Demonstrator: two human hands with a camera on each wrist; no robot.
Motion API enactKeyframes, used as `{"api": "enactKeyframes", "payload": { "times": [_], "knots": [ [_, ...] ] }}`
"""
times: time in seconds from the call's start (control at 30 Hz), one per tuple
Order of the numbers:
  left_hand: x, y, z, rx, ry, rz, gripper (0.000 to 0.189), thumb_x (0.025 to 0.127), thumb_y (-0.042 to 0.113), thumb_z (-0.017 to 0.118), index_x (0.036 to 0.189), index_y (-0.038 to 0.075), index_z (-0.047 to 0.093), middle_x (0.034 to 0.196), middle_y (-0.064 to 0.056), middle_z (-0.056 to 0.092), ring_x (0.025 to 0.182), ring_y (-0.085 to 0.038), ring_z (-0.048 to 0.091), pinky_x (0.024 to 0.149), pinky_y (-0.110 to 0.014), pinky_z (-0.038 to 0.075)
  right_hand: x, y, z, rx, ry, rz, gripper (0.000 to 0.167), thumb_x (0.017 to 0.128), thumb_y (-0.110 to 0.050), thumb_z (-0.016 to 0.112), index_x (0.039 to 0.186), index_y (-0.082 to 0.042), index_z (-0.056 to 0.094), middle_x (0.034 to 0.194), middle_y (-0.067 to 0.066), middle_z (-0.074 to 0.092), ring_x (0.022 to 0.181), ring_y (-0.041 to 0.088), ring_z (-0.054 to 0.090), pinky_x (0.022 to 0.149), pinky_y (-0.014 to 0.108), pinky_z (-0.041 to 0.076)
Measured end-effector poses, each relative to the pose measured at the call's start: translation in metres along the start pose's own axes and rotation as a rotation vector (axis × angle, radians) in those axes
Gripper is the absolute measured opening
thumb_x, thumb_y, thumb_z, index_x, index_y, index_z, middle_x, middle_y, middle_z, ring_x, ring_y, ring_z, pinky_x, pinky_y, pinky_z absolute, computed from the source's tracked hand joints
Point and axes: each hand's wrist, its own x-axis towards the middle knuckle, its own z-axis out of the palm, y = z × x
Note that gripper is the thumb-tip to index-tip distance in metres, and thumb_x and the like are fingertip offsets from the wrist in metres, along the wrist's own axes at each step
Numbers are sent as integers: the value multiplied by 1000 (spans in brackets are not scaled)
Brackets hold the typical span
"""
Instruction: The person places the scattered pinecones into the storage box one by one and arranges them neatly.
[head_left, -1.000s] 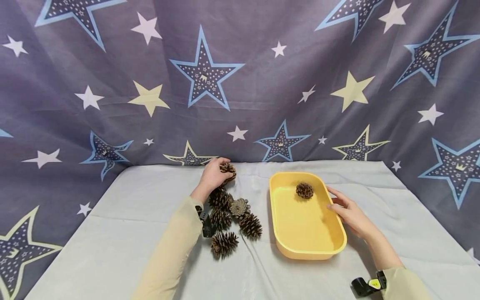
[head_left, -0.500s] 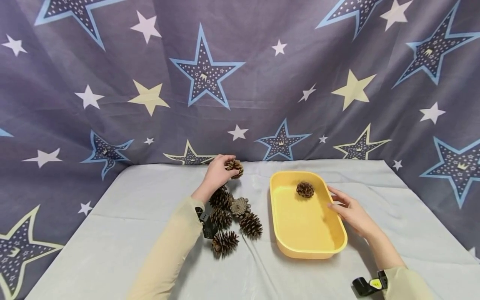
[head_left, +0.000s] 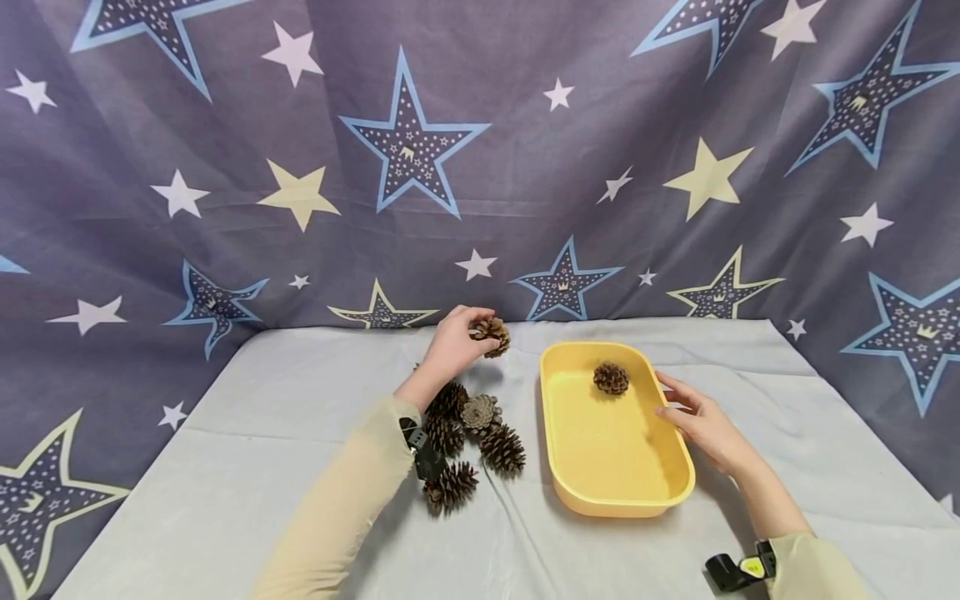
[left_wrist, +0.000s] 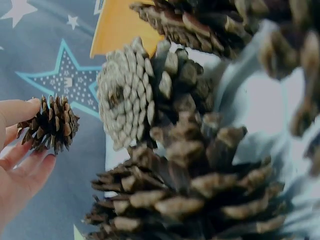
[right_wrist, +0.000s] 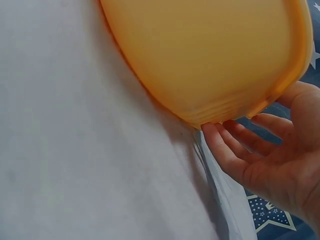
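Note:
My left hand [head_left: 453,343] pinches a brown pine cone [head_left: 492,337] between thumb and fingers, above the table's back edge. The left wrist view also shows this pine cone [left_wrist: 54,124] at the fingertips. Below that hand lies a cluster of several pine cones [head_left: 502,451], one of them with a pale grey scaly base [head_left: 480,413]. My right hand [head_left: 705,426] holds the right side of a yellow plastic tub [head_left: 555,450], thumb at the rim and fingertips against the outer wall [right_wrist: 220,107]. A single pine cone [head_left: 611,378] sits inside near the tub's far end.
Light grey cloth [head_left: 262,467] covers the table. Behind it hangs a dark star-patterned curtain [head_left: 510,192]. The left forearm and its wrist camera [head_left: 427,458] partly hide the nearer pine cones.
My left hand has lifted the pine cone off the cluster's far end and carried it right, toward the tub. The right hand and the tub have stayed in place.

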Motion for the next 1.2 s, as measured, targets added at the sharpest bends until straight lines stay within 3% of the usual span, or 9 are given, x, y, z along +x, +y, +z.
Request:
{"api": "enactKeyframes", "payload": {
  "times": [0.67,1.2],
  "knots": [
    [-4,37,22,-94,-21,52,45,76,22,72,118,14,57,110,-1,54,102,-17,54,89,-30,46,1,3,-1,-7,-1,1,60,90,-9,51,143,-1,22,125,32,40,89,11,60,70,28,54],
    [-3,60,52,-140,-82,84,45,77,22,72,119,15,57,117,-2,55,102,-18,57,84,-26,48,0,0,1,13,-1,-5,61,90,-8,51,143,-1,21,125,32,39,89,11,60,70,28,54]
  ]
}}
